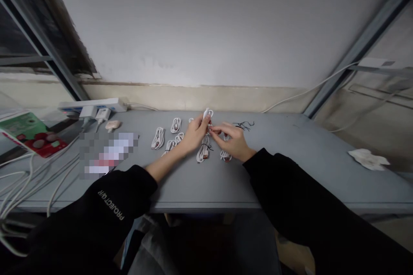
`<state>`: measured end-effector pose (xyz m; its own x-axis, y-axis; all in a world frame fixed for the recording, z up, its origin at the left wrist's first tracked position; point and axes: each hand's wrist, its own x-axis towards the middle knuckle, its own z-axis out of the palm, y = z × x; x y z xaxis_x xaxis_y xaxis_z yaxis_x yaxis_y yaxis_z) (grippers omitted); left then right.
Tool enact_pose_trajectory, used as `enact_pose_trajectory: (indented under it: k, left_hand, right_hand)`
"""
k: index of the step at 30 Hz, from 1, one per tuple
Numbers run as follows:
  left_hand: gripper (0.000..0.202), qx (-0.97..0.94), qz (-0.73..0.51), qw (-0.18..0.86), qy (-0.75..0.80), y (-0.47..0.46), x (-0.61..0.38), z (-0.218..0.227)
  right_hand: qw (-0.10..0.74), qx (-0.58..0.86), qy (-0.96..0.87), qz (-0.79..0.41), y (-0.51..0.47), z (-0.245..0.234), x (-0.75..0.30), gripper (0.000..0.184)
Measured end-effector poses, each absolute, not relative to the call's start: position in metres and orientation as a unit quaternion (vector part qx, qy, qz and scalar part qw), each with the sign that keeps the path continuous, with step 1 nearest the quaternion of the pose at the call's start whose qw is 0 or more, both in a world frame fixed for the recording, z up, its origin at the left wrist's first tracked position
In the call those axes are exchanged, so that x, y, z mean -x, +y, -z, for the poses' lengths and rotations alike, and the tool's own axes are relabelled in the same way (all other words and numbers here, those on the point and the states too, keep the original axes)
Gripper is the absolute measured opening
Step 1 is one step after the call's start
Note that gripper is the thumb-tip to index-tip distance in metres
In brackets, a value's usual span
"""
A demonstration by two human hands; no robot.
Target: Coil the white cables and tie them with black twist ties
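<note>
My left hand (195,132) is closed around a coiled white cable (206,113), held upright above the desk. My right hand (235,139) meets it from the right, thumb and fingertips pinched at the coil's lower part; what they grip there is too small to make out. Below the hands lies a white cable bundle (203,150) with a black tie around it. Another bundle (225,154) is partly hidden under my right hand. To the left are more coiled white cables (158,138), one further back (176,125), and some half covered by my left forearm.
Loose black ties (245,126) lie behind my right hand. At the left are a power strip (93,105) with plugs, a pale adapter (112,126), a blurred-out flat object (109,154), a green-and-red box (29,134) and trailing cords. A crumpled tissue (368,159) rests far right.
</note>
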<state>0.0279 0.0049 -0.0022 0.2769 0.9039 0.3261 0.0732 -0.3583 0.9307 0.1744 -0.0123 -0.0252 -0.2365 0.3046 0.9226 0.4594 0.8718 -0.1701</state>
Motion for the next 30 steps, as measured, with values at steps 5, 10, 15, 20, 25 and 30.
enact_pose_trajectory:
  k: [5,10,15,20,25,30]
  left_hand:
    - [0.036,-0.621,-0.461,0.513,0.372,0.002,-0.027,-0.004]
    - [0.04,-0.584,-0.42,0.606,0.341,-0.002,-0.025,-0.012]
    - [0.048,-0.583,-0.405,0.633,0.31,-0.003,-0.023,-0.011]
    - [0.053,-0.581,-0.384,0.641,0.321,-0.002,-0.025,-0.008]
    - [0.052,-0.618,-0.388,0.61,0.308,-0.001,-0.025,-0.004]
    - [0.05,-0.68,-0.443,0.493,0.313,-0.001,-0.023,0.003]
  right_hand:
    - [0.57,0.198,-0.795,0.051,-0.015,0.021,-0.173,0.012]
    - [0.572,0.218,-0.789,0.049,-0.016,0.019,-0.174,0.014]
    - [0.587,0.27,-0.762,0.048,-0.013,0.021,-0.177,0.008]
    - [0.585,0.27,-0.762,0.058,-0.013,0.022,-0.178,0.005]
    - [0.56,0.283,-0.778,0.047,-0.015,0.021,-0.18,0.005]
    - [0.546,0.283,-0.788,0.036,-0.016,0.021,-0.179,0.015]
